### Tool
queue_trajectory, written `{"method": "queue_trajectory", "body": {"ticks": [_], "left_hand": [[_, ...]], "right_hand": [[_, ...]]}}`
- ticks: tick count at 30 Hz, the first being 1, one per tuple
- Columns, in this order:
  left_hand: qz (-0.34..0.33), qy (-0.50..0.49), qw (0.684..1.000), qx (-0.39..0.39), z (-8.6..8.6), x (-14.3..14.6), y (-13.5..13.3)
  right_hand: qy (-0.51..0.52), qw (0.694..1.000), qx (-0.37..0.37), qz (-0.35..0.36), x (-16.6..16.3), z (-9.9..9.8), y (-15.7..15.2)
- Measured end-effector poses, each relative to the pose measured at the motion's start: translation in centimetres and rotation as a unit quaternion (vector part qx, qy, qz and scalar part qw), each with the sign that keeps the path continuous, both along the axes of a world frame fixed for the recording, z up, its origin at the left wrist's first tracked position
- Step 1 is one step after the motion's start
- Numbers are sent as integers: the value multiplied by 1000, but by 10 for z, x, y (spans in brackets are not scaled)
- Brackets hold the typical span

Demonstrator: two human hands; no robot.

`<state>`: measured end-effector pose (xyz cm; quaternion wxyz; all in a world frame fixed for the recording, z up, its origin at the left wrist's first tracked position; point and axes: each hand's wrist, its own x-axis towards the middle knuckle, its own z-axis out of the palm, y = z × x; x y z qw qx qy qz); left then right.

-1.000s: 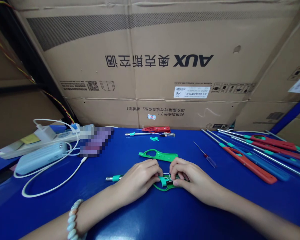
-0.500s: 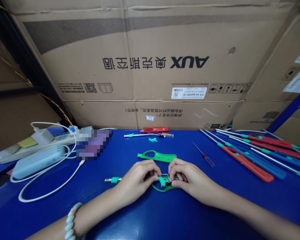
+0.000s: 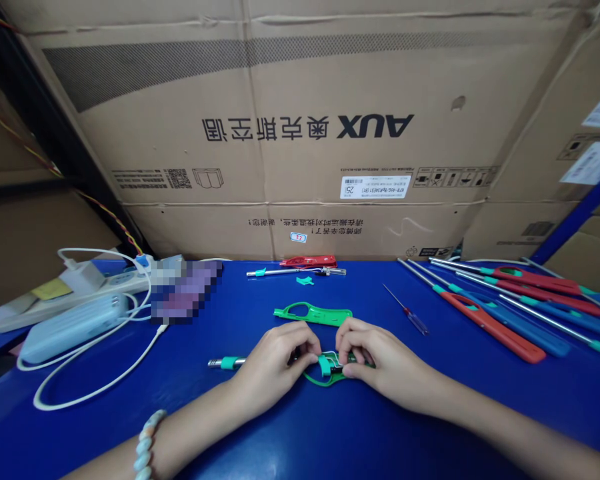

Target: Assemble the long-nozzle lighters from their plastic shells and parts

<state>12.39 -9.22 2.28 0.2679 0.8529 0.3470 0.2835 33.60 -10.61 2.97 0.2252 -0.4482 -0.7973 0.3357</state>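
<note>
Both my hands rest on the blue table (image 3: 290,440) and pinch a green long-nosed lighter (image 3: 326,373) that lies open, its inner wires and parts showing between my fingers. My left hand (image 3: 275,363) covers the lighter's left part; its metal tube with a teal collar (image 3: 225,363) sticks out to the left. My right hand (image 3: 375,357) is closed on the lighter's right end. A separate green handle shell (image 3: 313,313) lies just beyond my fingers.
Several finished red and blue long lighters (image 3: 505,307) lie at the right. A small screwdriver (image 3: 407,311) is nearby. Further back lie a red shell and tube (image 3: 305,265). A power strip, power bank (image 3: 70,320) and white cables sit left. Cardboard boxes (image 3: 300,133) wall the back.
My hands stay on the green lighter with only slight finger shifts; the view has drifted a little.
</note>
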Motion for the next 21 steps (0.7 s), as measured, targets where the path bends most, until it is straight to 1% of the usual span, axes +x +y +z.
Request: {"method": "queue_trajectory", "body": {"ticks": [7, 14, 21], "left_hand": [[-10, -3, 999, 40, -2, 0, -3], [-1, -2, 999, 44, -3, 2, -2], [-29, -2, 999, 46, -3, -2, 1]], "right_hand": [[2, 1000, 2, 6, 1, 1, 0], [-2, 1000, 0, 8, 2, 1, 0], [9, 1000, 3, 10, 3, -1, 1]]}}
